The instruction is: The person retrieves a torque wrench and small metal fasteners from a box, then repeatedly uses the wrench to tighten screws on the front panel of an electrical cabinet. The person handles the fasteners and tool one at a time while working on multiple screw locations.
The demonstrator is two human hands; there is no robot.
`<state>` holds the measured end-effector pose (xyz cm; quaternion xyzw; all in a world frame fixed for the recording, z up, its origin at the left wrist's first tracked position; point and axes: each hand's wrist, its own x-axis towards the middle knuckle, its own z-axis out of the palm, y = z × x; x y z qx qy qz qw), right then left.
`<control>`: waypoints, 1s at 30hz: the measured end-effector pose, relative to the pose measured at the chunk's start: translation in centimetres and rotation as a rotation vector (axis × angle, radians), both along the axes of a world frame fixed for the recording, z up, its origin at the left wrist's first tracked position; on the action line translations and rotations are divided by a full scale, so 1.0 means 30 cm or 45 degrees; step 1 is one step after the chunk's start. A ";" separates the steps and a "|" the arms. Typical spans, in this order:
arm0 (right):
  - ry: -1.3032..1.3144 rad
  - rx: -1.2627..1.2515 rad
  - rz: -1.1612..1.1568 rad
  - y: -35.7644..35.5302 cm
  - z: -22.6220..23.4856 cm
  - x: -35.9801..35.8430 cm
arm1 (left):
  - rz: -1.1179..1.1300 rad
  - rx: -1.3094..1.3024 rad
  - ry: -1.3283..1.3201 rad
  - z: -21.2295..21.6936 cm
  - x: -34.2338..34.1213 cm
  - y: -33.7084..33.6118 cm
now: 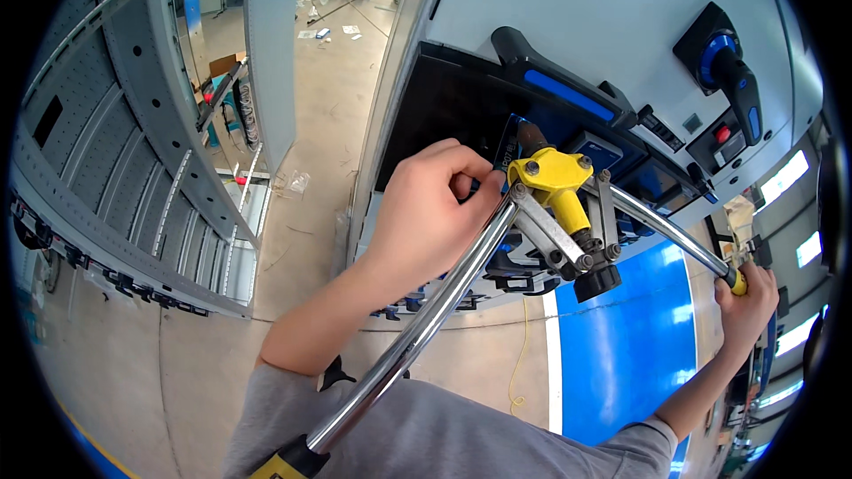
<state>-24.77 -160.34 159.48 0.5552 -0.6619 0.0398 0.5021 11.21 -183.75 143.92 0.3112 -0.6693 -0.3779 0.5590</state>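
Observation:
A long-armed hand riveter (555,170) with a yellow head, chrome arms and grey linkages lies across the middle of the view. My right hand (750,302) is wrapped round the yellow grip at the end of its right arm. The left arm runs down across my grey shirt, and its yellow-and-black grip (291,461) sits by the lower edge. Beside the yellow head, my left hand (435,204) is closed with thumb and fingers together. Whatever those fingers pinch, if anything, is hidden. The tool's nose points toward a dark panel (435,106) on the grey cabinet.
The grey cabinet (621,0) carries a black-and-blue bar handle (564,80), a black lever (735,80) and a red knob (723,135). An open metal frame (133,151) stands at left. Litter (324,33) lies on the floor beyond. Blue flooring (621,355) spreads below right.

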 end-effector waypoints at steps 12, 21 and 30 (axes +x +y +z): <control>0.053 0.132 -0.044 -0.009 0.200 -0.063 | -0.341 0.526 0.489 -0.007 -0.020 0.000; 0.217 0.208 -0.092 0.070 0.325 -0.089 | -0.361 0.534 0.565 -0.016 -0.035 -0.004; 0.202 0.149 -0.176 0.147 0.300 -0.064 | -0.282 0.242 0.173 0.016 0.005 -0.018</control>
